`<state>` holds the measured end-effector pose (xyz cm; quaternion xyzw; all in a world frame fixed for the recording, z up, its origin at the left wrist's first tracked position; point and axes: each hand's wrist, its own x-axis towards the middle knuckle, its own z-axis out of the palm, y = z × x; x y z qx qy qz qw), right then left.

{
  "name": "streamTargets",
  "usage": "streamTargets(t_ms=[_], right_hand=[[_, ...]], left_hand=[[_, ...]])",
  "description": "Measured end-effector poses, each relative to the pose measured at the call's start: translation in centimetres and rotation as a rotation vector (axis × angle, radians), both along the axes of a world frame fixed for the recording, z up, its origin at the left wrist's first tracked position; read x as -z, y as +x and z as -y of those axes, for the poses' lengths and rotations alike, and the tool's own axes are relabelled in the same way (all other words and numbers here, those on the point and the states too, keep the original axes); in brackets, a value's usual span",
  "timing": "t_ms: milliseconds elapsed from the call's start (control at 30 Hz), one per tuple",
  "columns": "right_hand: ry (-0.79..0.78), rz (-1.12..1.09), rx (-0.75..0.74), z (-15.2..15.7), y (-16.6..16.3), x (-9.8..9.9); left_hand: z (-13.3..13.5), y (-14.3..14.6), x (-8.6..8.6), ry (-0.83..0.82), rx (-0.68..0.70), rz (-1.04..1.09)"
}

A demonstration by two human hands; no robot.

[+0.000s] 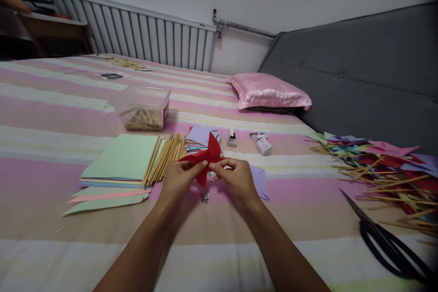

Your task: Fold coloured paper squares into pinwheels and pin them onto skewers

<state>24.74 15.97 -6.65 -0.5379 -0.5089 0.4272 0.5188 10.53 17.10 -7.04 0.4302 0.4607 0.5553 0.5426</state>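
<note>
A red paper pinwheel (212, 149) is held up between both hands over the striped bedsheet, its blades folded inward. My left hand (179, 178) pinches it at the centre with thumb and fingers. From the other side, my right hand (236, 177) closes thumb and fingertips at the pinwheel's centre; whether a pin sits there I cannot make out. Below the hands lies a small heap of shiny pins (205, 198). A purple paper square (260, 181) with cut corners lies partly behind my right hand. Thin wooden sticks (171, 153) lie beside my left hand.
Stacked coloured paper (119, 157) lies left, a clear box of sticks (145, 112) behind it. Small boxes (232, 138) stand ahead near cut purple paper (201, 134). Black scissors (386, 242) and a pile of finished pinwheels (386, 155) lie right. A pink pillow (270, 91) rests farther back.
</note>
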Motion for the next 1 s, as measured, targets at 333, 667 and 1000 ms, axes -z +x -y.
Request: streamTargets(t_ms=[333, 667, 1000], right_hand=[[0.011, -0.002, -0.027, 0.1, 0.0, -0.2], [0.077, -0.021, 0.125, -0.7, 1.6, -0.2], [0.084, 0.722, -0.158, 0.0, 0.7, 1.2]], left_hand=[[0.1, 0.2, 0.1, -0.024, -0.026, -0.024], [-0.1, -0.3, -2.3, -0.109, -0.296, 0.058], [-0.7, -0.7, -0.1, -0.075, -0.208, 0.005]])
